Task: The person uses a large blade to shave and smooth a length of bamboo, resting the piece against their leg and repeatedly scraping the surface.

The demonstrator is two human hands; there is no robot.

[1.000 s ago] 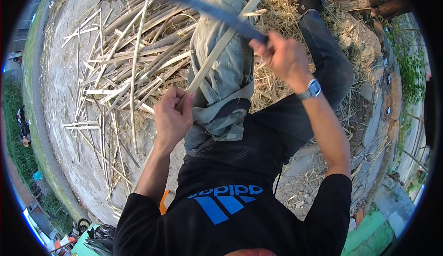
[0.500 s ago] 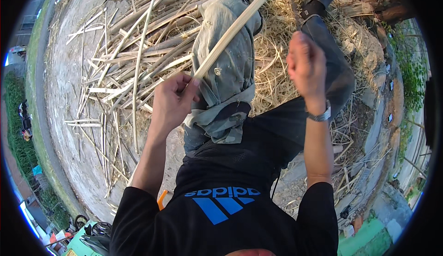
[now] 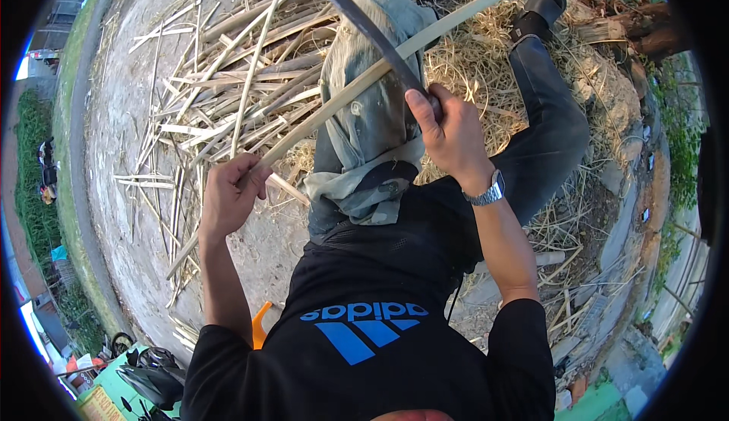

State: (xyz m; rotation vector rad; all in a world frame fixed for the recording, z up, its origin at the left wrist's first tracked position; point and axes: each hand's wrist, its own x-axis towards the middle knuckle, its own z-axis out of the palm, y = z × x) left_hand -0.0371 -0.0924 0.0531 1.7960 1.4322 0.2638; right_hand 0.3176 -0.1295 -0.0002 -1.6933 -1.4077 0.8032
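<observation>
Head view: left grip (image 3: 226, 199), shifted leftward, pinches a pale strip (image 3: 342, 99), and right grip (image 3: 456, 134) clasps a blade (image 3: 366, 26) now crossing it.

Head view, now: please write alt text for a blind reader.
A person holds a pale strip in the left grip, across a cloth-covered leg, and in the right grip a dark blade overlapping it. More strips litter the ground.

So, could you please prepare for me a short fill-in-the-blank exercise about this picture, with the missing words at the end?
1. The pale wooden strip is gripped by the ____ hand.
2. The hand beside the silver wristwatch holds the dark-bladed knife; it is the ____ one.
3. The emblem on the black T-shirt is ____.
Missing words: left; right; blue.
</observation>
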